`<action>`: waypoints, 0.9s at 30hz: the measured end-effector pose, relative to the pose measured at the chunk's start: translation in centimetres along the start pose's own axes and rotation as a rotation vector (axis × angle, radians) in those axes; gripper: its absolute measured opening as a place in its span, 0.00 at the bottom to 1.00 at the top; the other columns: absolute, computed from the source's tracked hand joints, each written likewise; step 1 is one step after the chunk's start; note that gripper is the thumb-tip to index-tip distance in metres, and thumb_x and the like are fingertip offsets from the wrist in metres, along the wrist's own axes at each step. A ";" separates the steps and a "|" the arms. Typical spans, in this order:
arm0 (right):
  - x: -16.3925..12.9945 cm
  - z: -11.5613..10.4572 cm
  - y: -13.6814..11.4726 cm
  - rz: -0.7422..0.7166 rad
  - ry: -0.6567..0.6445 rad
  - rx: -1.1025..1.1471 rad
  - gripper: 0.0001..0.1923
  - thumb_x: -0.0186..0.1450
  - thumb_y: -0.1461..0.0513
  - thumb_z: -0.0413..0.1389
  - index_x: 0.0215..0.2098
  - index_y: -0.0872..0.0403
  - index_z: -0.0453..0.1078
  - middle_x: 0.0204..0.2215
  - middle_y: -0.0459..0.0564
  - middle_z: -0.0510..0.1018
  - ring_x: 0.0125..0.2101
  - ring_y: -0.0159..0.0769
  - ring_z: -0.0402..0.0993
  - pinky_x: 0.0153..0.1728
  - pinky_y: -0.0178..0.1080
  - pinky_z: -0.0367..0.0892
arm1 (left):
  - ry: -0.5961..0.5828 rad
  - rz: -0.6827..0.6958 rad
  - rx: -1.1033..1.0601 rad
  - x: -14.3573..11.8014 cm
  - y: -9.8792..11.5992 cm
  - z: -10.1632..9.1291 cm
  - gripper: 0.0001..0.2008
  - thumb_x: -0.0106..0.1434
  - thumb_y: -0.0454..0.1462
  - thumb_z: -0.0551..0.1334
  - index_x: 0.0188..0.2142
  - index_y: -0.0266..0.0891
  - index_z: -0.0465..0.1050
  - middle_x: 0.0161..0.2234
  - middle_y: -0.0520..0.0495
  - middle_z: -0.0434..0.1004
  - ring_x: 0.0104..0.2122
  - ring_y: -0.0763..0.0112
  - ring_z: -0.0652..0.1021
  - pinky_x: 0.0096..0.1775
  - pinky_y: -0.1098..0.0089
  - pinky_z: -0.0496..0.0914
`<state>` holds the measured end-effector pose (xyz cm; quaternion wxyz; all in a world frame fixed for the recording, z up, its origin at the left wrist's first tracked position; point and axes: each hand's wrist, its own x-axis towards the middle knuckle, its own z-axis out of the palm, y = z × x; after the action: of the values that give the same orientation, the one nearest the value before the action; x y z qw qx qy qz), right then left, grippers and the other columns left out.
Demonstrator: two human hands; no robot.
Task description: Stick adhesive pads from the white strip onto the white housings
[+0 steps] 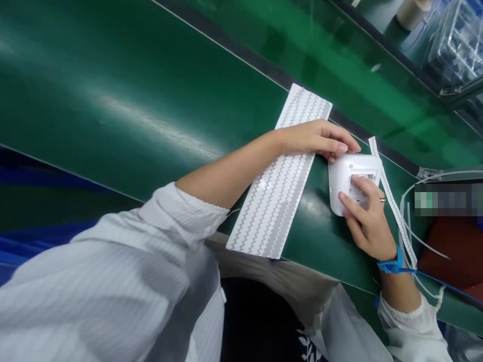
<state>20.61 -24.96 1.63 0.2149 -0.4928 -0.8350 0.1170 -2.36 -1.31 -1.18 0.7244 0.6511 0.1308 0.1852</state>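
Head-worn view, steeply down, close, tilted

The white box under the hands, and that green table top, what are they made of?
The white box looks like smooth, hard plastic: rounded corners, an even matte white shell. The green table top seems to be a glossy rubbery or plastic belt, since light streaks shine off it. Neither can be told for sure.

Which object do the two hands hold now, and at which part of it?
The white plastic device on the green belt. The left hand steadies its top edge; the right hand presses fingers on its recessed middle face.
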 end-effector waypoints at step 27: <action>7.5 7.6 -8.0 0.071 -0.139 0.044 0.12 0.68 0.71 0.57 0.46 0.51 0.74 0.44 0.55 0.73 0.48 0.53 0.69 0.50 0.54 0.69 | -0.060 0.056 -0.215 1.6 -1.7 0.7 0.22 0.66 0.49 0.74 0.56 0.44 0.89 0.57 0.41 0.86 0.42 0.69 0.80 0.53 0.63 0.79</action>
<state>7.67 -22.18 -0.02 0.1630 -0.5080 -0.8271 0.1769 -0.48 -1.34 -2.66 0.7883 0.5781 0.0702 0.1986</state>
